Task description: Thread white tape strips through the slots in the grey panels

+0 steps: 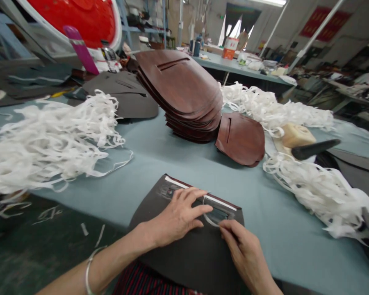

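1. Dark grey cut panel point(190, 262) lies on a grey-blue table top point(162, 172), at the edge nearest the person, with a slit point(217, 215) near its upper edge and a white band point(184, 186) along the top.
2. Left hand point(175, 217) rests on the panel beside the slit, fingers spread and flat; a silver bangle point(87, 274) circles that wrist.
3. Right hand point(242, 250) sits at the panel's right side, thumb and forefinger pressed together, seemingly pinching a thin white strip point(209, 219) that loops by the slit.
4. Just beyond lie a stack of reddish-brown slit panels point(178, 90) and a single matching panel point(240, 139), touching the stack.
5. Tangled white strip heaps point(49, 143) lie on both sides.
6. At right, a pale wooden block point(297, 135) sits beside a black tool handle point(315, 149).
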A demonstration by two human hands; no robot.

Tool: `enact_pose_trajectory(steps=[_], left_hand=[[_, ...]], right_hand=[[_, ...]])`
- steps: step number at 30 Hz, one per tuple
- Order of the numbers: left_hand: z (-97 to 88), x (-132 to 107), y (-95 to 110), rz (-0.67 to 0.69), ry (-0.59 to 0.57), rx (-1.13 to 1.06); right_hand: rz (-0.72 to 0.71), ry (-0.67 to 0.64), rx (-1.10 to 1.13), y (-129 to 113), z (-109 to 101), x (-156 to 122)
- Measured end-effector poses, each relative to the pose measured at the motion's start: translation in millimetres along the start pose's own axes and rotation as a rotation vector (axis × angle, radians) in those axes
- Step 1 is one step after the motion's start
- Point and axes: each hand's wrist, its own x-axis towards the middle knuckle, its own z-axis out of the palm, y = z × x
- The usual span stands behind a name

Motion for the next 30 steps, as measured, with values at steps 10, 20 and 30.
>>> enact_pose_trajectory(steps=[10,20,30], left_hand=[[-21.1,-26.8,-13.1,-0.133,-0.103,-0.096],[-31.6,-40.0,-28.0,-0.765,0.014,-0.289],[-37.6,-27.7,-44.0,-0.915,0.020,-0.243]], right_hand=[[0.174,0.063,-0.077,13.1,1.1,-7.1],[0.187,0.039,-0.064,14.3,6.9,-0.2],[0.320,0.083,-0.026,15.5,4.7,4.6]])
